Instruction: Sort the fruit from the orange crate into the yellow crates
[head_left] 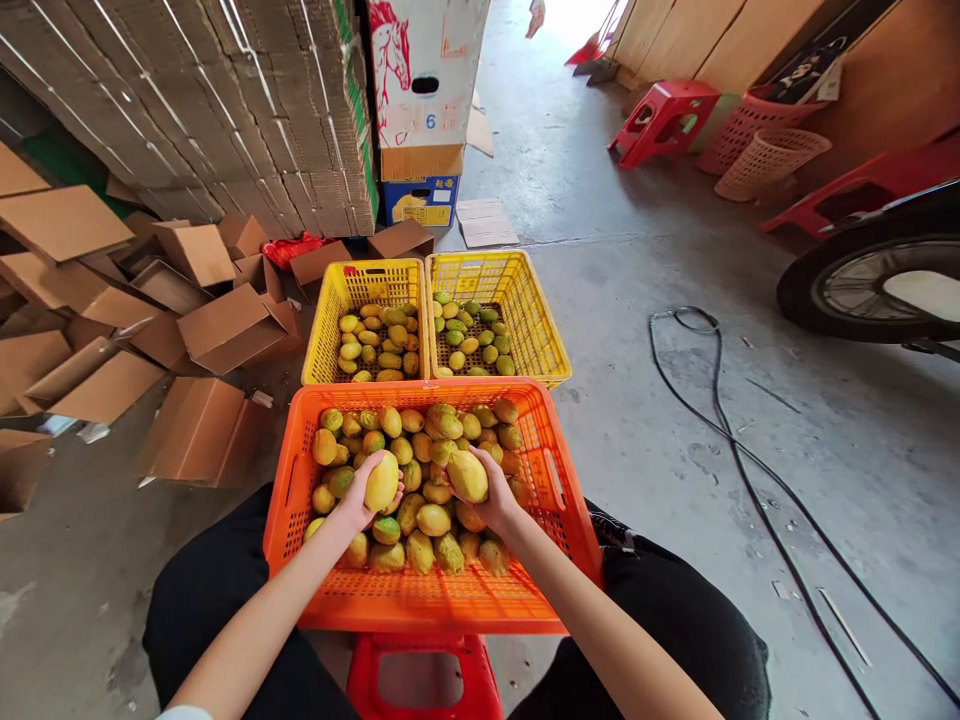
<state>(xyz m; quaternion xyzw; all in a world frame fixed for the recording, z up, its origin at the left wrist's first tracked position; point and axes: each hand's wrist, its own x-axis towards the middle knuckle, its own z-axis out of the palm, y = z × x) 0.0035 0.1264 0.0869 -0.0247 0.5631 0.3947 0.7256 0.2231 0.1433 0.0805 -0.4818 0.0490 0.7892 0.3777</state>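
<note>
I'm gripping a yellow fruit (382, 481) in my left hand (361, 490), a second fruit (468, 477) in my right hand (495, 492), both hovering over the orange crate (435, 606), between its left and right edges!

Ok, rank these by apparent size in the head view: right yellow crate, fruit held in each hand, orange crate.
1. Orange crate
2. Right yellow crate
3. Left held fruit and right held fruit: too alike to rank.
</note>
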